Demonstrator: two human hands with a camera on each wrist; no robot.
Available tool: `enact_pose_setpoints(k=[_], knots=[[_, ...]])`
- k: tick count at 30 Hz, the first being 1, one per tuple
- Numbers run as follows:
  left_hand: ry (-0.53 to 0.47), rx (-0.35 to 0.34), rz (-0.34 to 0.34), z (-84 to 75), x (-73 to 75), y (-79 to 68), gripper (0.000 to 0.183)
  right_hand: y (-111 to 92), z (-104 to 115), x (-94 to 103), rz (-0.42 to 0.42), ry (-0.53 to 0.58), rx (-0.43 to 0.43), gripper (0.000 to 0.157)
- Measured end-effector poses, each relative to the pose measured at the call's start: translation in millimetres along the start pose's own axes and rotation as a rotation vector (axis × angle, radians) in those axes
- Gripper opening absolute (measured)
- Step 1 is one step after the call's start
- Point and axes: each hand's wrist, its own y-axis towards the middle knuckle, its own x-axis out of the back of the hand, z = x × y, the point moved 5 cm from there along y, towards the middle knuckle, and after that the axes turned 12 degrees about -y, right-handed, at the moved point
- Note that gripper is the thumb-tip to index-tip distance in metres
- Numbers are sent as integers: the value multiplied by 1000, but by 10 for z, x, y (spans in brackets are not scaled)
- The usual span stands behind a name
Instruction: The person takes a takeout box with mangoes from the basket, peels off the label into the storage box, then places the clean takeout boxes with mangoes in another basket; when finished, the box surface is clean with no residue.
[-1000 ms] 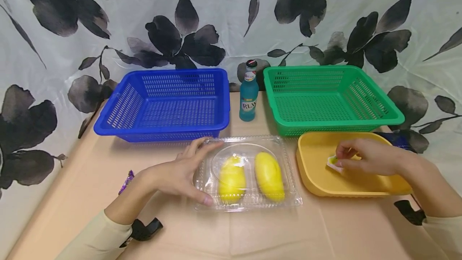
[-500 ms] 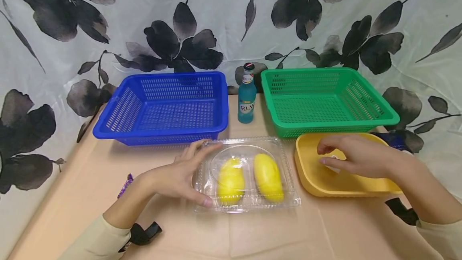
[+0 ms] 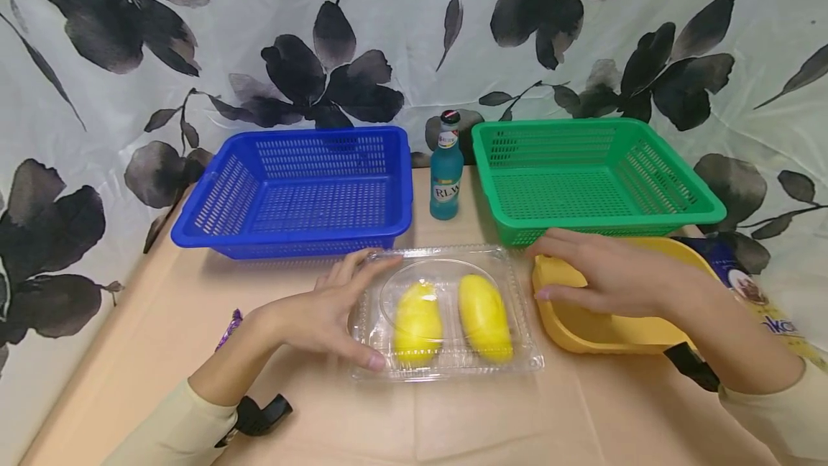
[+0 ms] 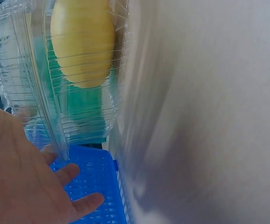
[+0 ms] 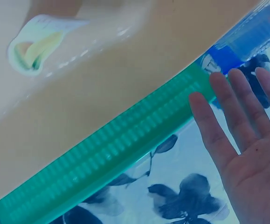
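A clear plastic clamshell box (image 3: 449,372) with a yellow mango (image 3: 417,326) and a second mango (image 3: 484,318) inside lies in front of me. My left hand (image 3: 310,322) rests against its left side, thumb at the front corner, fingers stretched toward the back corner. In the left wrist view its fingertips are extended near the box's edge. Over the left part of the yellow tub (image 3: 614,342) hovers my right hand (image 3: 614,275), palm down and fingers extended. A small white label (image 5: 37,49) with a fruit picture lies in the tub in the right wrist view; my hand hides it in the head view.
Behind the box stand a blue basket (image 3: 291,241), a teal glass bottle (image 3: 445,171) and a green basket (image 3: 601,223). A dark blue printed packet (image 3: 724,265) lies right of the tub. A shiny purple wrapper (image 3: 229,329) sits beyond my left forearm.
My right hand has let go of the white label in the yellow tub and moved left to the tub's left rim. My left hand stays against the clear box.
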Motion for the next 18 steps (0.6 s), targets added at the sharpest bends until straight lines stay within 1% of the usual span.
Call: enact_pose_setpoints(k=[5,8,13,18], knots=[[5,1,7,-7,1,0,121,57,92,-70,23,45,-1,71],[20,2,4,-21,12,-5,121,90,152,-121,45,76,-5,82],[51,6,1,-48,26,-4,122,108,227,-211,73,118,-10,88],[30,12,7,-45,12,-12,122,104,245,-272,101,166,-35,94]])
